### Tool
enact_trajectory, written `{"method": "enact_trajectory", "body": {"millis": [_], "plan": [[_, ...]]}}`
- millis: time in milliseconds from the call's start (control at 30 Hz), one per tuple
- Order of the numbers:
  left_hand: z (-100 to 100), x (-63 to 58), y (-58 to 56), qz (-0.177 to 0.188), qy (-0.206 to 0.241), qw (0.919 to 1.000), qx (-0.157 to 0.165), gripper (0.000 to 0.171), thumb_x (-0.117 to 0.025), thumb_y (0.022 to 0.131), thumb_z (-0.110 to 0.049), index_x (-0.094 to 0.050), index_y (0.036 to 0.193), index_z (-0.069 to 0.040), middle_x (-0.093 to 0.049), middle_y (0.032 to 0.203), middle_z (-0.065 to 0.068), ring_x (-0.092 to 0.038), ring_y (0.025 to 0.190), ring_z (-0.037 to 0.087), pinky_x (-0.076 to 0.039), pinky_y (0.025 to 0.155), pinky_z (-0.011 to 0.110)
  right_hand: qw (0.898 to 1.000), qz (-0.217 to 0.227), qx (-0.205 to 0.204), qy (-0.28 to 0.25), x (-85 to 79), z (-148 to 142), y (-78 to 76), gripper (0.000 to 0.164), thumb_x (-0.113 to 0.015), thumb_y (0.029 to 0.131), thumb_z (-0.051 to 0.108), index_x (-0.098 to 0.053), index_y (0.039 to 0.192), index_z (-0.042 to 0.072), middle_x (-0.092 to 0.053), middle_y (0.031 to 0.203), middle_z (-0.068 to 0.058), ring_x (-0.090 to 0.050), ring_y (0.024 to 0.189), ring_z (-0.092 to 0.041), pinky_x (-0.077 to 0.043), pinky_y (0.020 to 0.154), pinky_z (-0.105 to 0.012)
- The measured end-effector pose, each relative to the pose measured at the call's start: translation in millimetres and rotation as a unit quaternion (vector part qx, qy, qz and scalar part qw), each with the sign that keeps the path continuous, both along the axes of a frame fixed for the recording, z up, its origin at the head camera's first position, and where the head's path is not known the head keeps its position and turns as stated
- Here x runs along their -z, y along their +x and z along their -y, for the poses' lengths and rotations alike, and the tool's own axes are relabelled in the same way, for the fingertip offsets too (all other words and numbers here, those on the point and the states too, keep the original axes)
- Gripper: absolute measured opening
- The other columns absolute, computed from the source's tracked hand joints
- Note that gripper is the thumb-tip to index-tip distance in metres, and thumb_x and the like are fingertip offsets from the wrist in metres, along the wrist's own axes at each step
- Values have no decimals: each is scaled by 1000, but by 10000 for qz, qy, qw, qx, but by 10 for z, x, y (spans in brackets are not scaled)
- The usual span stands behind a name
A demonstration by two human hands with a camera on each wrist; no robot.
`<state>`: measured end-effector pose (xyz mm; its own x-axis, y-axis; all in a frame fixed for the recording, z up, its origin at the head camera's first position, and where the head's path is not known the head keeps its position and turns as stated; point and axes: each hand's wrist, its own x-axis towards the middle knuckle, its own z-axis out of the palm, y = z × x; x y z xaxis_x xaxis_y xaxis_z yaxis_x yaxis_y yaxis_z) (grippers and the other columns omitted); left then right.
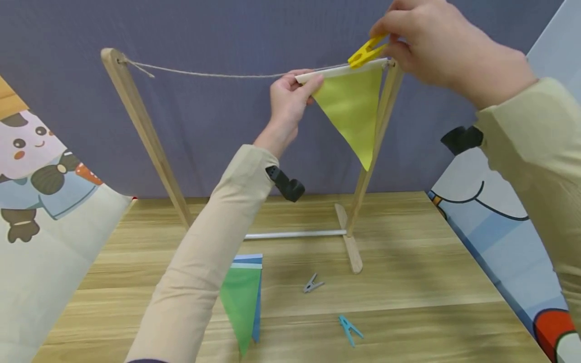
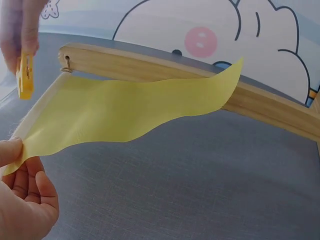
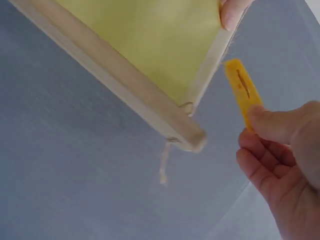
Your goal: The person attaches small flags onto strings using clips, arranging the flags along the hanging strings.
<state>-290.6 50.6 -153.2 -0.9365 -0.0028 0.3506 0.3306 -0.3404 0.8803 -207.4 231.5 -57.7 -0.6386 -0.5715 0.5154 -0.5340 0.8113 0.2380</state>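
Observation:
A yellow-green triangular pennant (image 1: 356, 108) with a white top strip hangs at the right end of a string (image 1: 204, 75). My left hand (image 1: 290, 96) pinches the strip's left corner between thumb and fingers, against the string. Above the strip, my right hand (image 1: 431, 43) pinches a yellow clothespin (image 1: 365, 53) by its handle ends. In the right wrist view the clothespin (image 3: 242, 90) stands a little apart from the strip. The left wrist view has the pennant (image 2: 125, 107) stretching away from the left thumb, beside the wooden post.
Two wooden posts (image 1: 145, 131) carry the string, with a white rod (image 1: 295, 234) low between them. On the wooden table (image 1: 408, 282) lie a grey clothespin (image 1: 312, 284), a blue clothespin (image 1: 350, 330), and a green pennant (image 1: 242, 292) over a blue one. A dark panel (image 1: 218, 131) stands behind.

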Motion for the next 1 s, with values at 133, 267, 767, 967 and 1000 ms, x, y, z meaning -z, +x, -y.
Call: {"method": "enact_trajectory", "body": {"millis": [133, 267, 767, 967, 1000], "plan": [[-12, -10, -10, -71, -28, 10000, -6, 20, -69, 83, 0, -64, 101, 7, -58, 69, -3, -49, 58, 7, -41, 58, 23, 9983, 246, 359, 388, -78, 92, -42, 24, -45, 95, -4, -54, 115, -11, -47, 113, -28, -41, 98, -42, -47, 81, -56], [-16, -21, -7, -29, -67, 10000, -28, 20, -69, 83, -1, -64, 101, 6, -59, 70, -2, -48, 58, 7, -41, 59, 24, 9944, 334, 637, 774, -133, 211, -88, 24, -46, 95, -3, -56, 115, -10, -46, 115, -28, -39, 101, -43, -46, 84, -57], [-26, -33, -28, -13, -60, 9999, -89, 17, -69, 83, 1, -64, 98, 8, -58, 68, -3, -48, 58, 7, -40, 57, 23, 9791, 724, 1161, 1505, -278, 398, -304, 24, -52, 92, -2, -58, 114, -10, -47, 113, -28, -39, 97, -41, -47, 83, -55], [-53, -31, -33, -46, -46, 9999, -105, 17, -69, 83, 1, -64, 98, 8, -58, 68, -4, -48, 56, 6, -40, 56, 21, 9768, 1022, 1242, 1416, -264, 432, -294, 26, -54, 92, -3, -57, 116, -11, -46, 115, -28, -41, 97, -41, -47, 83, -54], [-56, -32, -29, -38, -38, 9999, -103, 17, -69, 83, 1, -64, 98, 8, -58, 68, -4, -48, 57, 6, -40, 56, 20, 9761, 1061, 1246, 1429, -259, 445, -289, 26, -54, 92, -3, -57, 116, -11, -46, 115, -28, -41, 98, -41, -47, 83, -54]]}}
